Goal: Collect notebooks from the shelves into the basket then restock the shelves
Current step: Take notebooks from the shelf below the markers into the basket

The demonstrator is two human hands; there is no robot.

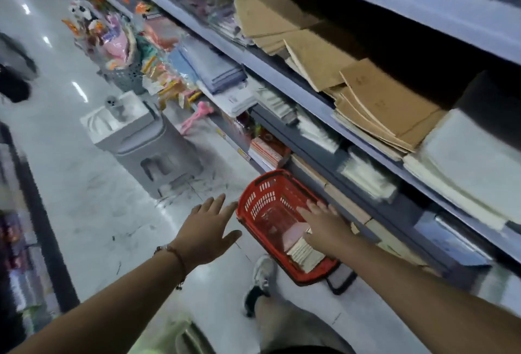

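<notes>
A red plastic basket (262, 198) stands on the floor beside the bottom shelf. Inside it lies a stack of pale notebooks (306, 255) with a pink one beside it. My right hand (324, 222) hovers over the basket with straight, spread fingers and holds nothing. My left hand (207, 231) is stretched out over the floor just left of the basket rim, fingers straight, also holding nothing. Brown-covered notebooks (377, 102) lie in slanted stacks on the shelf above, with white ones (468, 164) to their right.
A grey plastic stool or bin (149, 145) stands on the aisle floor to the left of the basket. Toys and a grey basket (127, 74) crowd the shelf end further away. My foot in a shoe (260, 283) is planted near the basket.
</notes>
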